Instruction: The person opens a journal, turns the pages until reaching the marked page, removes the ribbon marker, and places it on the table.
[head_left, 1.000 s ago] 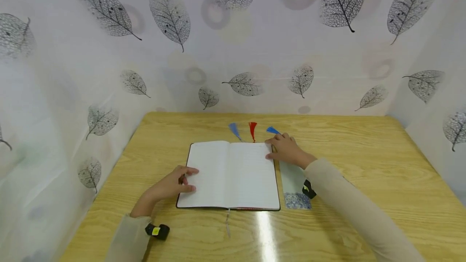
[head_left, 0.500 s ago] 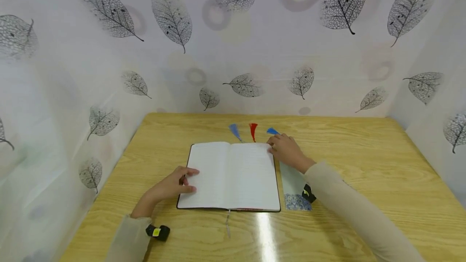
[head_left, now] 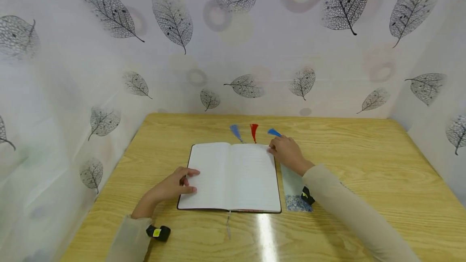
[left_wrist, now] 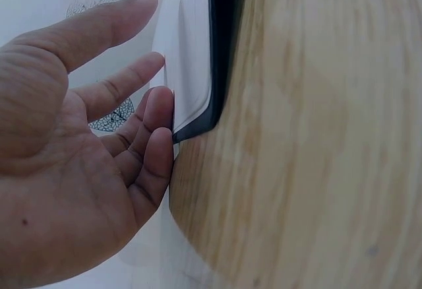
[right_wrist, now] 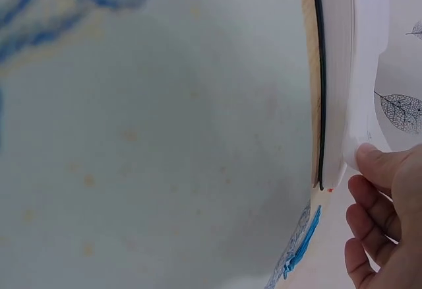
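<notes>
An open notebook (head_left: 211, 177) with a dark cover and blank-looking left page lies mid-table; its right page is faintly lined. At its left edge rests my left hand (head_left: 169, 185), fingers relaxed and spread, fingertips touching the pages' side in the left wrist view. My right hand (head_left: 289, 155) is at the upper right corner, where thumb and bent forefinger pinch a page (right_wrist: 362, 117) in the right wrist view. Under the right forearm lies a pale bookmark (head_left: 292, 183) with a blue pattern at its lower end; a blue tassel (head_left: 274, 132) shows beyond the hand.
A light blue tassel (head_left: 235, 132) and a red tassel (head_left: 253, 132) stick out above the notebook; what they hang from is hidden. A thin ribbon (head_left: 228, 225) trails off its lower edge. Leaf-printed cloth (head_left: 255, 43) surrounds the wooden table (head_left: 364, 153).
My right thumb and fingers have drawn together at the notebook's upper right corner, the thumb sliding up toward it. The left hand has stayed in place.
</notes>
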### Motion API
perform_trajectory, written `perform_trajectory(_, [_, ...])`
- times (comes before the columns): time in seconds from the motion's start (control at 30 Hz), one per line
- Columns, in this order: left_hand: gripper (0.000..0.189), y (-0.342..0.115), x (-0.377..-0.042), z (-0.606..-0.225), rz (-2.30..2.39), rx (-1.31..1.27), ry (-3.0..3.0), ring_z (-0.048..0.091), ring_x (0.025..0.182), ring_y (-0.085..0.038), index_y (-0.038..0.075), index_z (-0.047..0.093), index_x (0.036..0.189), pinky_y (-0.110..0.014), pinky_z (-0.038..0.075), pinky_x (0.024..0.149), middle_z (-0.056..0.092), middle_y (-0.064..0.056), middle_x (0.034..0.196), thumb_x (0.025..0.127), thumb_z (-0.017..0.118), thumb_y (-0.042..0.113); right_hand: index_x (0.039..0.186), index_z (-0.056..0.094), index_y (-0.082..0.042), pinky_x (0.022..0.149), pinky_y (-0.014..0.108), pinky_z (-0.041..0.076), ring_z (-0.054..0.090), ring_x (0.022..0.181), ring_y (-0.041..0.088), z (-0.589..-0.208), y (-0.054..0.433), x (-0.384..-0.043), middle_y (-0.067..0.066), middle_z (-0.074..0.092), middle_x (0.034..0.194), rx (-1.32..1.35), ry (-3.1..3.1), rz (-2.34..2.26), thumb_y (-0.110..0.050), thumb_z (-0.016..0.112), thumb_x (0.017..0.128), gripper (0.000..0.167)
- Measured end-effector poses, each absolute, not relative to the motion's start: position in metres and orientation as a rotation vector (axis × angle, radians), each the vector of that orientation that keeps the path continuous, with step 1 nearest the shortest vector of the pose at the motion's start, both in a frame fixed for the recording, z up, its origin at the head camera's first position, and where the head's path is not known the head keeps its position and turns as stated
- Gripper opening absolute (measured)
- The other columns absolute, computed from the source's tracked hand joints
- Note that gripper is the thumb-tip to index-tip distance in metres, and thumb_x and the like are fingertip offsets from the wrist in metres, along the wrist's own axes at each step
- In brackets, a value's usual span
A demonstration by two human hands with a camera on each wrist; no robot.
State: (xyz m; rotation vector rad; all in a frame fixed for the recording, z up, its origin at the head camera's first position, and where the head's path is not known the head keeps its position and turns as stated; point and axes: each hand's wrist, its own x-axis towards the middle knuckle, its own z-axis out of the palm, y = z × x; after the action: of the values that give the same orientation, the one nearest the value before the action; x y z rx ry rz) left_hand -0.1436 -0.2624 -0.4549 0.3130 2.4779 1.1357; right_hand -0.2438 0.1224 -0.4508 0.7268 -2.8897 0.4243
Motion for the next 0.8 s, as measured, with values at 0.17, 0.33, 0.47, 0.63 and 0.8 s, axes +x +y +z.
perform_trajectory(0.17, [0.053,-0.2623,-0.1431,-0.4561,1.129,0.31,2.478,0.04,0.085,-0.018,0.01,0.054,0.132,-0.023,0.036,0.067,0.043,-0.009,0.099,0.087,0.073,0.029,0.092,0.072,-0.007,0.087,0.049,0.049,0.062,0.086,0.025,-0.4519,0.1229,-0.2433,0.005,0.069,0.092,0.767,-2.865,0.365,-0.021,0.068,0.091,0.014])
perform_trajectory(0.33, [0.053,-0.2628,-0.1434,-0.4565,1.136,0.307,2.47,0.04,0.085,-0.018,0.01,0.054,0.132,-0.024,0.035,0.067,0.043,-0.009,0.099,0.087,0.073,0.029,0.093,0.073,-0.007,0.086,0.049,0.049,0.063,0.087,0.025,-0.4531,0.1233,-0.2437,0.006,0.07,0.092,0.78,-2.85,0.32,-0.021,0.068,0.091,0.015])
perform_trajectory(0.47, [0.053,-0.263,-0.1437,-0.4559,1.136,0.312,2.468,0.04,0.085,-0.018,0.01,0.054,0.133,-0.024,0.035,0.067,0.043,-0.01,0.1,0.087,0.072,0.028,0.094,0.073,-0.007,0.086,0.05,0.049,0.063,0.088,0.026,-0.4542,0.1239,-0.2445,0.007,0.07,0.093,0.787,-2.841,0.304,-0.021,0.068,0.09,0.015])
perform_trajectory(0.63, [0.053,-0.2617,-0.1441,-0.4536,1.139,0.311,2.466,0.04,0.085,-0.018,0.009,0.054,0.133,-0.024,0.035,0.066,0.043,-0.01,0.099,0.087,0.073,0.027,0.095,0.074,-0.007,0.09,0.051,0.048,0.063,0.092,0.026,-0.4542,0.1243,-0.2455,0.007,0.072,0.096,0.789,-2.852,0.295,-0.022,0.066,0.092,0.017])
perform_trajectory(0.8, [0.054,-0.2609,-0.1439,-0.452,1.15,0.314,2.46,0.04,0.085,-0.019,0.007,0.053,0.133,-0.024,0.034,0.066,0.042,-0.01,0.099,0.086,0.073,0.026,0.099,0.075,-0.005,0.089,0.053,0.049,0.064,0.093,0.029,-0.452,0.1236,-0.2467,0.01,0.072,0.098,0.796,-2.827,0.312,-0.02,0.065,0.093,0.019])
